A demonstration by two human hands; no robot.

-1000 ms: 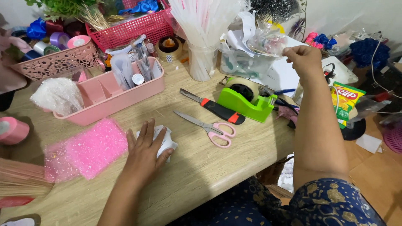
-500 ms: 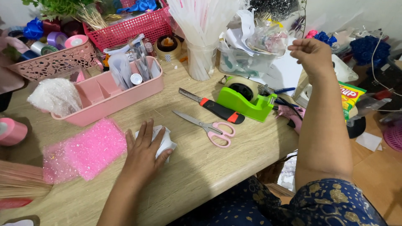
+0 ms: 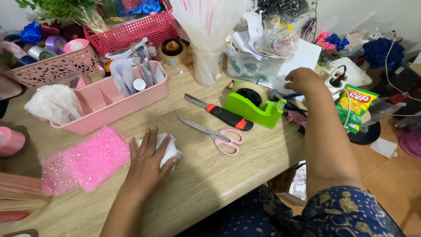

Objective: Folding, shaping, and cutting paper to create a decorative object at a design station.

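The right hand (image 3: 302,81) has dropped from up in the air to the green tape dispenser (image 3: 254,107) at two o'clock – grip curled, holding nothing I can tell – while the left hand (image 3: 147,162) stays pressed flat on the white bundle (image 3: 169,149) mid-desk (image 3: 228,175)

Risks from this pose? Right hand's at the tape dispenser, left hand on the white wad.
1. The right hand is next to the green tape dispenser; its cutter edge may nick fingers.
2. The utility knife and pink-handled scissors lie loose between the hands; a sweeping arm might hit them.
3. The left hand only presses the white wad; it could slide.
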